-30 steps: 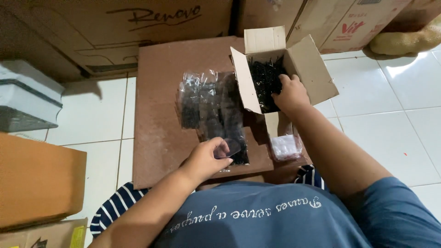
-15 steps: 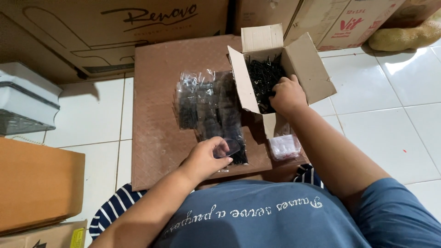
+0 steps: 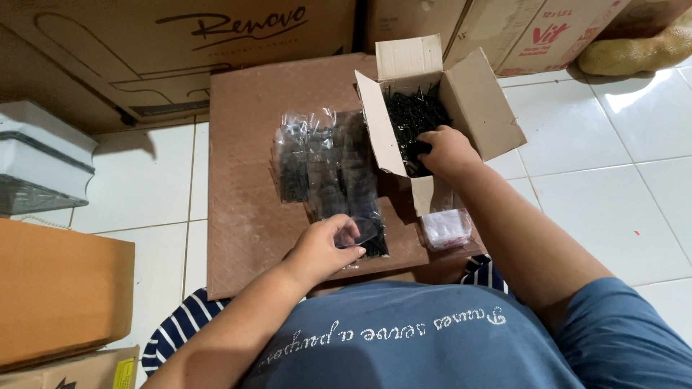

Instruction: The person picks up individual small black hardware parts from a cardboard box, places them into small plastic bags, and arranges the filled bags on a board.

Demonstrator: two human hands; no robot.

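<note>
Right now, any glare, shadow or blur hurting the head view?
Head view: sharp overall; glare on the packed plastic bags hides their contents; the dark small parts in the open cardboard box merge together; right hand and left hand unblurred; bright floor tiles upper right.

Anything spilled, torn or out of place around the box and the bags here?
Nothing stands out. The open cardboard box sits upright on the brown board with its small dark parts inside, where the right hand reaches. The filled clear bags lie together beside it, none visibly spilled. The left hand holds an empty clear bag.
</note>
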